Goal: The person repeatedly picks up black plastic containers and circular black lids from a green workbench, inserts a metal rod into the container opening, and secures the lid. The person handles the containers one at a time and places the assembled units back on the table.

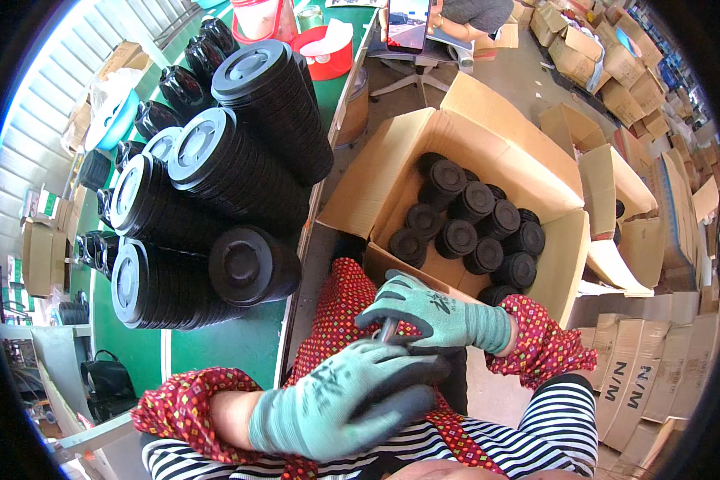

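My gloved left hand (340, 400) is in front of my body. Its dark-coated fingers curl toward the right and are smeared by motion. Just above it, my gloved right hand (436, 314) has its fingers bent around a small grey, shiny piece (388, 330), mostly hidden between the two gloves; its kind does not show. Beyond my hands, an open cardboard box (360, 178) stands on the right with several round black plastic pieces (458, 238) inside. At left, tall stacks of nested black round pieces (236, 152) lean on a green table (208, 356).
Glossy black rounded items (182, 90) line the far side of the table. A red bucket (328, 60) and a pink bucket (256, 20) stand at its far end. More open cartons (616, 188) and flattened cartons (624, 376) are on the right. Ahead, a person holds a phone (408, 24).
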A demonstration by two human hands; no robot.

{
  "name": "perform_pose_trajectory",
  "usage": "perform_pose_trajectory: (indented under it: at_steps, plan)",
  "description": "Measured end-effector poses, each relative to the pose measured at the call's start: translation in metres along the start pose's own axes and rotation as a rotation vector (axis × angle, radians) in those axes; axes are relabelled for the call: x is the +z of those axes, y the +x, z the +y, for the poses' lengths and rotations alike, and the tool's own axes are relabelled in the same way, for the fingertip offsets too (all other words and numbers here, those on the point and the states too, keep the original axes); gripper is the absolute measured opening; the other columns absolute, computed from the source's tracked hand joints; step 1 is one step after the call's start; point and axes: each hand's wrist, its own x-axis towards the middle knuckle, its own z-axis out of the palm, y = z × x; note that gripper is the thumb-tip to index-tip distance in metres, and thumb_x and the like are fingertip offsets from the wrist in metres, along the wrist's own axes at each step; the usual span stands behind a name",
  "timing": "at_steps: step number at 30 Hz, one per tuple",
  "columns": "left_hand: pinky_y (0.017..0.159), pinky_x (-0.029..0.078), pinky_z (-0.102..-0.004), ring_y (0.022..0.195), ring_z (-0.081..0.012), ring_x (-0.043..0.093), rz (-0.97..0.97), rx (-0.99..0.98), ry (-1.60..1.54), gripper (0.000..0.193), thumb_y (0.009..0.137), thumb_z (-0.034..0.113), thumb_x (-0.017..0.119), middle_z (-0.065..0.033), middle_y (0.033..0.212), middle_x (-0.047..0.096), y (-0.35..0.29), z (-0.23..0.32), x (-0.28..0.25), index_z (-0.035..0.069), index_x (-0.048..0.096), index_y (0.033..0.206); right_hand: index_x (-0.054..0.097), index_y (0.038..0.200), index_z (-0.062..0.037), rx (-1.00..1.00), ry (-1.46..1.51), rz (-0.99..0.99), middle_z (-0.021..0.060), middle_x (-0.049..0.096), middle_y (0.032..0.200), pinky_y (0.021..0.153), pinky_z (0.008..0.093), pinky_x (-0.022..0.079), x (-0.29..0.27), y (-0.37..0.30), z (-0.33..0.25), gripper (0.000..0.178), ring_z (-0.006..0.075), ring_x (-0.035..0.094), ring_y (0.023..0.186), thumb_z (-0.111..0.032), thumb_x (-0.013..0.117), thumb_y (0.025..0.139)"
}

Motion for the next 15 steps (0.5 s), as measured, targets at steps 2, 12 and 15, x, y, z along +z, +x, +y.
perform_pose_trajectory:
  at_steps: [2,12,15]
  plan:
    - [0.112,0.041,-0.0530,0.125,-0.0386,0.059,-0.014,0.009,0.344,0.058,0.090,0.027,0.070,-0.0198,0.131,0.063,0.017,0.024,0.000,0.001,0.060,0.141,0.063,0.130,-0.0099,0.002,0.125,0.049,0.0140,0.061,0.113,0.098,0.0440,0.043,0.002,-0.004,0.010,0.049,0.0344,0.055,0.106,-0.034,0.075,0.089]
    - [0.122,0.027,-0.0601,0.144,-0.0433,0.046,0.072,0.187,0.125,0.095,0.080,0.048,0.083,-0.0236,0.151,0.052,0.028,-0.071,-0.014,-0.002,0.048,0.153,0.064,0.114,-0.0083,-0.153,-0.011,0.100,0.0144,0.057,0.107,0.093,0.0483,0.041,-0.012,0.002,0.033,0.052,0.0376,0.051,0.103,-0.036,0.083,0.075]
    - [0.123,0.018,-0.0664,0.145,-0.0448,0.045,-0.174,0.297,-0.106,0.070,0.082,0.056,0.080,-0.0204,0.142,0.063,0.021,-0.104,0.003,0.005,0.072,0.129,0.068,0.110,-0.0087,-0.085,0.069,-0.127,0.0108,0.058,0.103,0.094,0.0458,0.042,-0.026,0.020,0.038,0.042,0.0339,0.053,0.103,-0.034,0.078,0.079]
